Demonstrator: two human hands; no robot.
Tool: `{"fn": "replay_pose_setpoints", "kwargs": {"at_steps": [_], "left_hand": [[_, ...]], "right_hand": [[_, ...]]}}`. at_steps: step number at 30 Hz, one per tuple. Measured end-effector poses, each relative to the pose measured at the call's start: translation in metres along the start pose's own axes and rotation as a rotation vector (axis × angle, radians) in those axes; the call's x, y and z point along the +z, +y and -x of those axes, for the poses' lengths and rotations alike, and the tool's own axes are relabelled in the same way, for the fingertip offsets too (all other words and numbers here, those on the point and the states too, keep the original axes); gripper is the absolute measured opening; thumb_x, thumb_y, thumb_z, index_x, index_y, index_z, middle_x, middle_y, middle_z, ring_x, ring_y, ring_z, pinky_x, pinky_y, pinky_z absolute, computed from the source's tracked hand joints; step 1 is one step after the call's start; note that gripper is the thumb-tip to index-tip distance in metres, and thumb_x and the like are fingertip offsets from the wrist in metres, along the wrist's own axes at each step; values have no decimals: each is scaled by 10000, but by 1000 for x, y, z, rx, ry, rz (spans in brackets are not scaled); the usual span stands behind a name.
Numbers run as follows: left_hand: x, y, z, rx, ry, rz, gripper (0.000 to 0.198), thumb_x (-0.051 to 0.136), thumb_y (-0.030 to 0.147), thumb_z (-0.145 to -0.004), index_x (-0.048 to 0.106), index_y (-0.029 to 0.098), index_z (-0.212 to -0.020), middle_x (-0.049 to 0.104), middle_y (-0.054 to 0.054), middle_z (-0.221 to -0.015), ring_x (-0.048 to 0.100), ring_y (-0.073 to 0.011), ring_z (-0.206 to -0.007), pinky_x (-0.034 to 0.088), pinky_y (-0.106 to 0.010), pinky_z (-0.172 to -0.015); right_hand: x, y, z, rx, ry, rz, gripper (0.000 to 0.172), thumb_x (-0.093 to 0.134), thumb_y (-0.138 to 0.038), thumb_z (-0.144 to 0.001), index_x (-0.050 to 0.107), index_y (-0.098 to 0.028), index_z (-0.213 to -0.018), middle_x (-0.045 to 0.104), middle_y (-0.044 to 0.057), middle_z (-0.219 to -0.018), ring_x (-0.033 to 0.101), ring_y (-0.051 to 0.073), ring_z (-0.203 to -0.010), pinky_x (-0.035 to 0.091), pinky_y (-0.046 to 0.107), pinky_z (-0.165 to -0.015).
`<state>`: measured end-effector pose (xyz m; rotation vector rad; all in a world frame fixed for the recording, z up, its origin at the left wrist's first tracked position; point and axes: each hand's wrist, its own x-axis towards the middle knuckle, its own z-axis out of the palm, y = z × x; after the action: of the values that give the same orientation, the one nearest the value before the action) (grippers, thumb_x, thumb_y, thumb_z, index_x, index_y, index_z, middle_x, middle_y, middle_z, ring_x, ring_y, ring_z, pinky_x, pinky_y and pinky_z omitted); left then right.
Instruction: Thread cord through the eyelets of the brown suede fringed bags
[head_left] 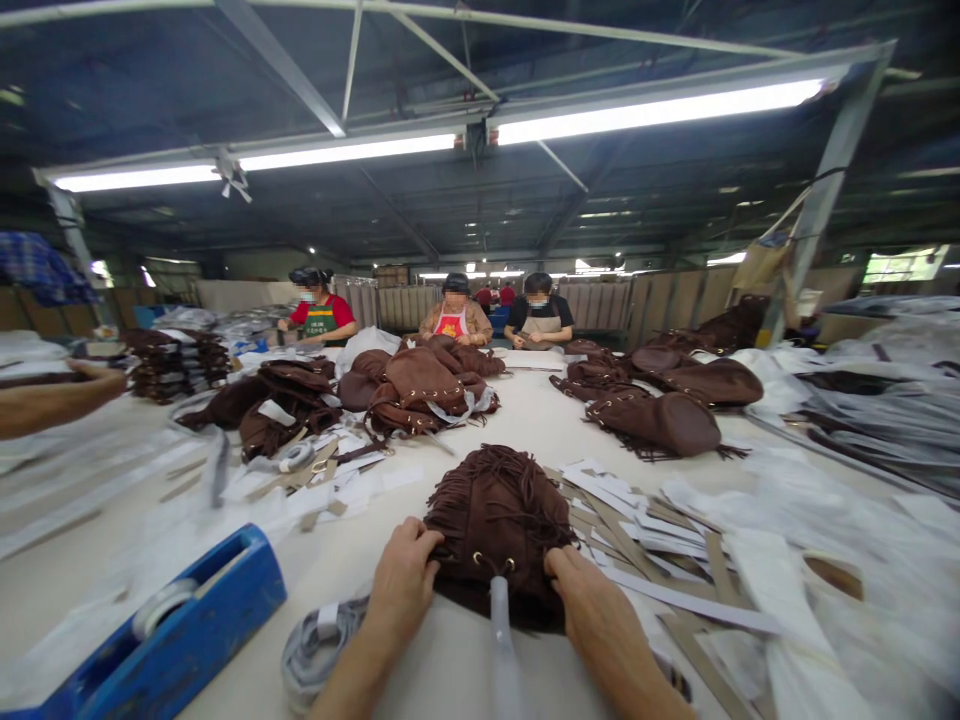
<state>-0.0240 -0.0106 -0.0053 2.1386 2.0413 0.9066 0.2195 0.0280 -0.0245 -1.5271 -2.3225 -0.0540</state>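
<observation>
A dark brown fringed bag [491, 505] lies on the white table in front of me, its eyelet-lined opening toward me. My left hand [405, 572] grips the left side of that opening, thumb and fingers closed on the material. On the opposite side, my right hand [589, 590] pinches the bag's edge. Two metal eyelets show between my hands. From the bag's front, a translucent plastic-wrapped strip [500, 630] hangs toward me. Beside my left forearm rests a coiled grey wrapped strap [319, 650].
A blue tape dispenser [187, 625] stands at front left. Brown bags [424, 385] are heaped mid-table, with more bags [664, 420] at right. Paper strips [637, 530] and plastic sheets [825, 520] cover the right side. Another person's arm [60, 400] reaches in from the left; several people work opposite.
</observation>
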Motion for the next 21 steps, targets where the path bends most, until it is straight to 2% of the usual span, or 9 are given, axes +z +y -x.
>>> {"fn": "replay_pose_setpoints", "kwargs": {"at_steps": [3, 6, 9, 12, 14, 16, 21], "left_hand": [[-3, 6, -1, 7, -15, 4, 171, 525, 73, -749, 574, 210, -840, 538, -39, -944, 508, -210, -945, 414, -323, -840], [-6, 12, -2, -18, -26, 10, 58, 537, 193, -786, 504, 206, -739, 529, -42, -882, 506, -221, -889, 401, -334, -798], [-9, 12, -1, -70, -75, 95, 202, 514, 328, -799, 443, 214, -648, 512, -31, -824, 500, -219, -836, 383, -337, -768], [-9, 4, -2, -188, -147, 352, 282, 489, 416, -769, 393, 219, -592, 483, 2, -739, 489, -194, -755, 376, -305, -709], [-7, -3, -2, -290, -147, 492, 308, 478, 465, -740, 375, 221, -581, 450, 20, -681, 470, -182, -701, 366, -291, -662], [-4, -8, -3, -344, -126, 535, 309, 469, 481, -717, 368, 224, -579, 424, 30, -648, 455, -178, -675, 358, -287, -640], [-5, -5, -4, -277, -110, 487, 276, 493, 410, -707, 353, 225, -558, 447, 15, -687, 477, -191, -734, 372, -296, -699]], "right_hand": [[-2, -1, 0, 8, 9, 22, 324, 386, 62, -801, 549, -212, -859, 638, 35, -888, 603, 206, -807, 322, 284, -637], [-2, -2, -1, 13, 36, 31, 347, 366, 78, -779, 548, -211, -842, 638, 40, -878, 598, 200, -798, 319, 281, -644], [-2, 1, -2, 32, 41, 30, 368, 352, 95, -758, 550, -204, -841, 640, 53, -892, 596, 202, -831, 334, 277, -677], [-1, 8, -2, 43, 52, 0, 363, 348, 91, -769, 546, -204, -844, 636, 51, -898, 595, 198, -843, 350, 275, -696], [1, 14, -1, 56, 79, -25, 343, 354, 76, -789, 539, -208, -842, 633, 39, -889, 597, 188, -826, 357, 270, -691], [3, 19, -1, 79, 100, -32, 335, 355, 71, -794, 534, -209, -837, 631, 34, -871, 601, 181, -801, 361, 268, -677], [6, 23, -2, 96, 114, -21, 405, 327, 121, -730, 550, -199, -838, 632, 53, -872, 609, 192, -815, 386, 275, -684]]}}
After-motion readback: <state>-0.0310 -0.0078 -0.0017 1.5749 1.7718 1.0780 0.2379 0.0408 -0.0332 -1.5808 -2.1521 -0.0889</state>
